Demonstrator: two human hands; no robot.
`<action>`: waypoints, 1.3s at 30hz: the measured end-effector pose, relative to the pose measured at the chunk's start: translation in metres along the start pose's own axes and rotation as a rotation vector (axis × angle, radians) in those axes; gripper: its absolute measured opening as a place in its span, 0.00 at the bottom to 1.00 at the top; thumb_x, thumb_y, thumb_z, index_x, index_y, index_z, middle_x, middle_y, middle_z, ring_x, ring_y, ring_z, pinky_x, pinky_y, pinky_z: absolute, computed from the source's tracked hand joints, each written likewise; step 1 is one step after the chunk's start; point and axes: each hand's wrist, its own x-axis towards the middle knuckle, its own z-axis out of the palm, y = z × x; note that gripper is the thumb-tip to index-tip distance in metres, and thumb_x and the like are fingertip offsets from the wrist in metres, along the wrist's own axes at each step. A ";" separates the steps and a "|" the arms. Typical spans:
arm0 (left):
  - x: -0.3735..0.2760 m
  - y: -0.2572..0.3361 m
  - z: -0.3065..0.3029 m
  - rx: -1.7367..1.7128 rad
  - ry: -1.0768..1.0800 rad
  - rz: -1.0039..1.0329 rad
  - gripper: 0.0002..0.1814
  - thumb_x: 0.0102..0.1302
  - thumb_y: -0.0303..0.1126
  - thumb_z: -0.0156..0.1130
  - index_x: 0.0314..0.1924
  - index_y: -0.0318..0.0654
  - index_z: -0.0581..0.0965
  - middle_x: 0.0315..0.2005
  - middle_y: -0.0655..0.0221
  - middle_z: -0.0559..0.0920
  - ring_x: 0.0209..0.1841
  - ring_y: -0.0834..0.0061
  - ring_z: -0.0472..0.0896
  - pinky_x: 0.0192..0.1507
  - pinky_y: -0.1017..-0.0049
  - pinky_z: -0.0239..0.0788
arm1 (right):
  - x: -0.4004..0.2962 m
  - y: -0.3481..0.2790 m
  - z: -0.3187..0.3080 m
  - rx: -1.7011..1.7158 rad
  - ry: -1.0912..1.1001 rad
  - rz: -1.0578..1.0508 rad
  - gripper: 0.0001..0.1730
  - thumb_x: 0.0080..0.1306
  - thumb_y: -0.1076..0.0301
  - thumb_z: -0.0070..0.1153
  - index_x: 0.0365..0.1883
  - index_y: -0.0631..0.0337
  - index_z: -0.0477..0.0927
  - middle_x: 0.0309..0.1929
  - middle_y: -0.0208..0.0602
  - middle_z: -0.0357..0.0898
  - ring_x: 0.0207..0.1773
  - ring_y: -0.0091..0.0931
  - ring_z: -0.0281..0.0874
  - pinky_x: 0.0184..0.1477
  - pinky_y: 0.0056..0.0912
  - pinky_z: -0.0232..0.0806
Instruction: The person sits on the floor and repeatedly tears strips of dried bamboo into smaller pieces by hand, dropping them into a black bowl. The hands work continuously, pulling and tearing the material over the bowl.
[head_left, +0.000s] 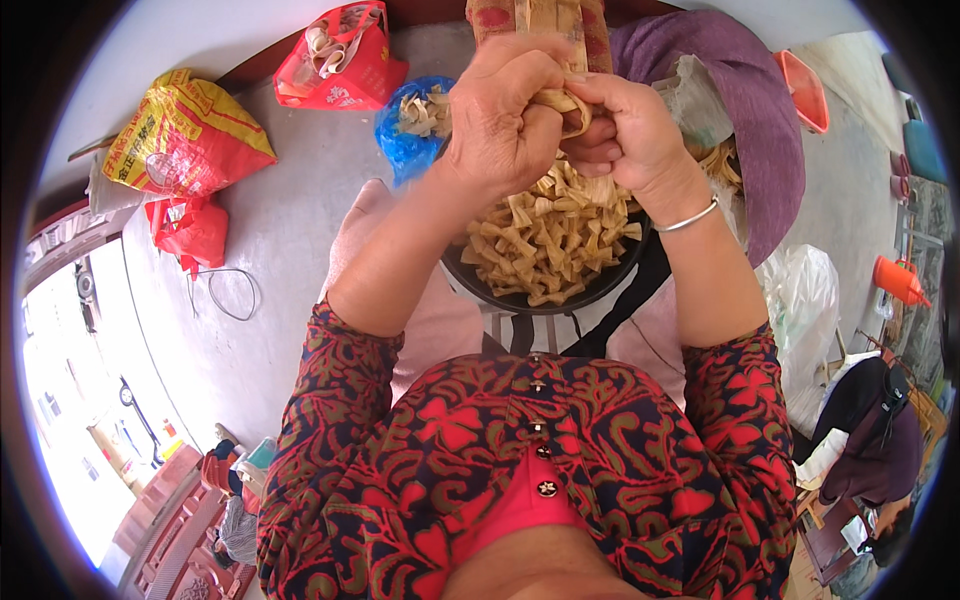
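My left hand (506, 120) and my right hand (634, 127) meet in front of me, pinching one looped strip of dried plant leaf or husk (562, 101) between them. Fingertips of both hands touch the loop, and part of my left hand is motion-blurred. Below them a round dark pan (525, 304) holds a heap of small folded, pinched pieces (547, 232) of the same tan material. Beyond the hands a pale wooden board (551, 15) lies on a patterned orange and red cloth (491, 19).
A blue plastic bag (401, 154) of pale scraps stands left of the pan. Red bags (337, 75) and a yellow-red sack (187, 139) are farther left. Purple cloth (765, 142), an orange-red basin (806, 94) and a clear plastic bag (806, 300) lie at right.
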 end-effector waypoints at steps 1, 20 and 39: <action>-0.002 -0.001 -0.002 -0.004 -0.031 -0.062 0.11 0.55 0.16 0.48 0.35 0.32 0.77 0.35 0.59 0.82 0.33 0.79 0.80 0.37 0.77 0.73 | 0.000 -0.001 -0.004 0.027 -0.092 0.052 0.15 0.68 0.58 0.53 0.24 0.56 0.74 0.14 0.17 0.57 0.13 0.14 0.48 0.17 0.20 0.43; 0.004 -0.005 0.001 -0.058 -0.053 -0.574 0.07 0.54 0.27 0.67 0.33 0.32 0.79 0.19 0.65 0.80 0.23 0.80 0.77 0.28 0.75 0.70 | 0.006 0.004 -0.023 0.066 -0.210 -0.310 0.08 0.68 0.69 0.58 0.43 0.62 0.81 0.20 0.16 0.66 0.17 0.08 0.54 0.18 0.12 0.47; 0.011 -0.016 -0.053 -0.851 -0.536 -0.699 0.20 0.71 0.41 0.55 0.22 0.39 0.72 0.13 0.72 0.70 0.14 0.82 0.66 0.19 0.82 0.57 | -0.015 -0.021 -0.032 -0.643 0.002 -0.562 0.07 0.66 0.67 0.60 0.32 0.62 0.82 0.22 0.17 0.72 0.19 0.08 0.55 0.20 0.12 0.46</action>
